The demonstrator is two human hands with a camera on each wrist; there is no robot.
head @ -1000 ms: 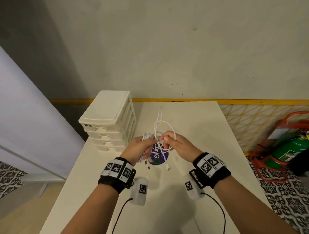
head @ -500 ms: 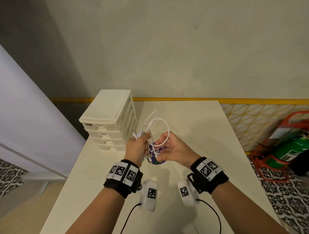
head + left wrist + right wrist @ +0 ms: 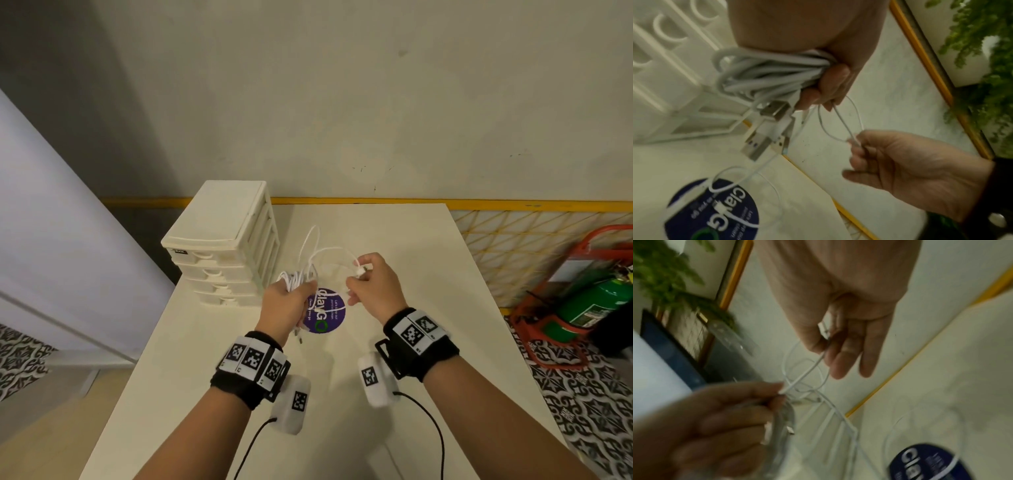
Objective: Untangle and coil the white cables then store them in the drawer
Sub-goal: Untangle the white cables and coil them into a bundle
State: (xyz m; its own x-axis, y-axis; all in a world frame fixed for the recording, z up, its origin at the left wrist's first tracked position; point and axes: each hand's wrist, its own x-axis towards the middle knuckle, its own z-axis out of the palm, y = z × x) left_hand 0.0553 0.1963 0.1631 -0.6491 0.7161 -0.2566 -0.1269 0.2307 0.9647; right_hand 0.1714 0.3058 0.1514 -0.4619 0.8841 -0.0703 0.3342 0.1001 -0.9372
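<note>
My left hand [image 3: 291,301] grips a thick bundle of white cables [image 3: 764,71] above the table, with several USB plugs [image 3: 764,128] dangling below the fist. My right hand [image 3: 370,284] pinches the connector end [image 3: 824,331] of one thin white cable [image 3: 325,253], whose loop arcs back to the bundle. Another strand [image 3: 744,180] hangs down onto a round purple sticker [image 3: 325,311]. The white drawer unit [image 3: 222,246] stands at the table's back left, all its drawers shut.
The cream table [image 3: 394,246] ends at a wall with a yellow strip [image 3: 513,205]. A green fire extinguisher [image 3: 596,305] in a red stand sits on the patterned floor to the right. A pale panel [image 3: 51,240] leans at the left.
My hands have drawn apart: the right one moved right, pulling the cable end out of the tangle, while the left kept its grip on the bundle.
</note>
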